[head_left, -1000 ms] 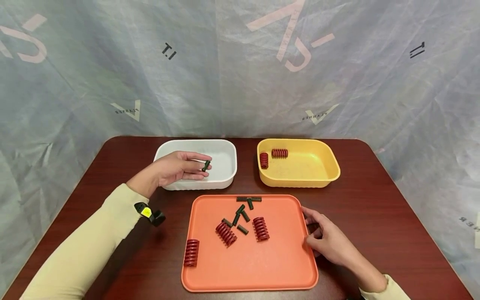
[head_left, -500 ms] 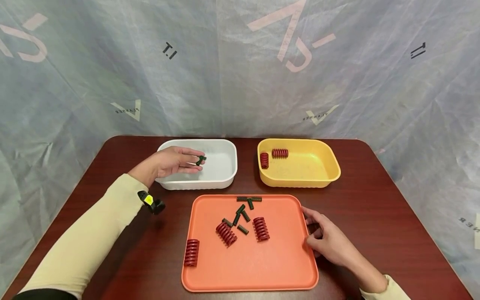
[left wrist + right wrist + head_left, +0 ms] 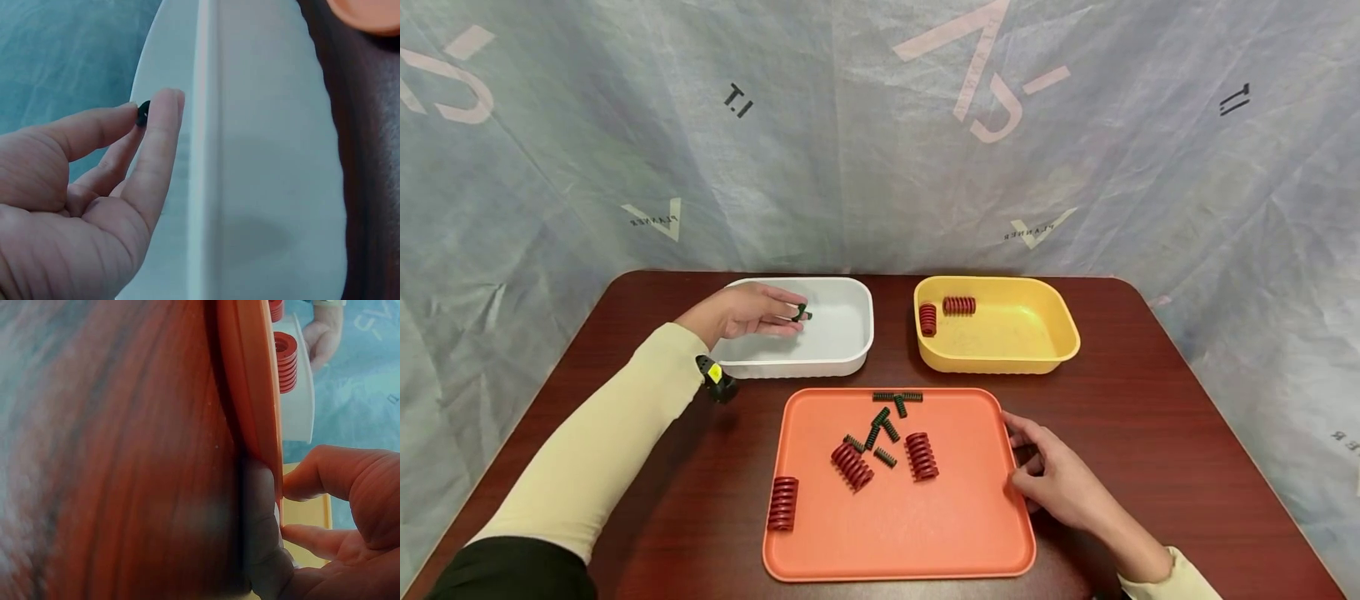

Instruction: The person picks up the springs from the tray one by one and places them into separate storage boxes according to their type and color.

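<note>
Dark green, the small spring (image 3: 801,312) seems coiled, partly hidden.

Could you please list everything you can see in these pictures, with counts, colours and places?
Tray: one, orange, front of table
White bin: one, white, behind tray, left
Yellow bin: one, yellow, behind tray, right
Large springs: five, red, three on tray, two in yellow bin
Small springs: eight, dark green, on tray
Held spring: at least one, dark, between left fingertips
Table: one, red-brown, underneath
Sheeting: count unclear, grey, printed, behind table
Wrist device: one, black and yellow, left wrist
Sleeves: two, cream, both arms
Hands: two, bare; left hand over white bin, right hand gripping tray's right rim
</note>
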The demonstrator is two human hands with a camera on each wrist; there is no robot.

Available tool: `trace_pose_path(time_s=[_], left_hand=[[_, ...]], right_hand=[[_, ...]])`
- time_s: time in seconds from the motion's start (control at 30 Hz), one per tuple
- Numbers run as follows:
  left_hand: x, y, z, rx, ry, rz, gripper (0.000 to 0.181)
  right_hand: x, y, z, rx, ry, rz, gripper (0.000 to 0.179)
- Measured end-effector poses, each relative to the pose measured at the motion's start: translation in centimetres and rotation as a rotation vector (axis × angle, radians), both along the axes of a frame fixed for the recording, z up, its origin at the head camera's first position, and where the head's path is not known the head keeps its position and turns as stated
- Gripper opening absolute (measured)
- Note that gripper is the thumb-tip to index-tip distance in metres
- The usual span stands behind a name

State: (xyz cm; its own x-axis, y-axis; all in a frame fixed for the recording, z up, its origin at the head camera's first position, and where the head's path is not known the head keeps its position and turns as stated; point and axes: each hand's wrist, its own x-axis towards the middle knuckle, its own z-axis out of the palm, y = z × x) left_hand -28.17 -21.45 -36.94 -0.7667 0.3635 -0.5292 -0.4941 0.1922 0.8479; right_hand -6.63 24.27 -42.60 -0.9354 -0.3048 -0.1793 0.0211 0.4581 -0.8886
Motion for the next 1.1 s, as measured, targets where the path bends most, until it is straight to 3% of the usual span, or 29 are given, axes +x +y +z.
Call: trace_pose_path(time_s=[0.4,0.63,0.9,1.1], left_hand=[[-1.6,0.0,0.4,-0.089,-0.030,0.031,0.052],[-2.1,-0.8,-0.6,-0.095,-0.028,0.034,0.052],[-2.2,-1.0,-1.3,-0.128,-0.032,0.085,0.044],[-2.1,-0.8,-1.2,-0.147,-0.040,0.082,0.046]], right_hand=[[0.0,0.1,-0.2,-0.008,-0.001,0.005,0.084],[0.0,0.1,-0.2,-0.016,0.014,0.016,0.083],[0.0,0.1,-0.2,-0.020,0.020,0.020,0.083],[0.1,0.0,-0.2,-0.009,0.017,0.014,0.084]])
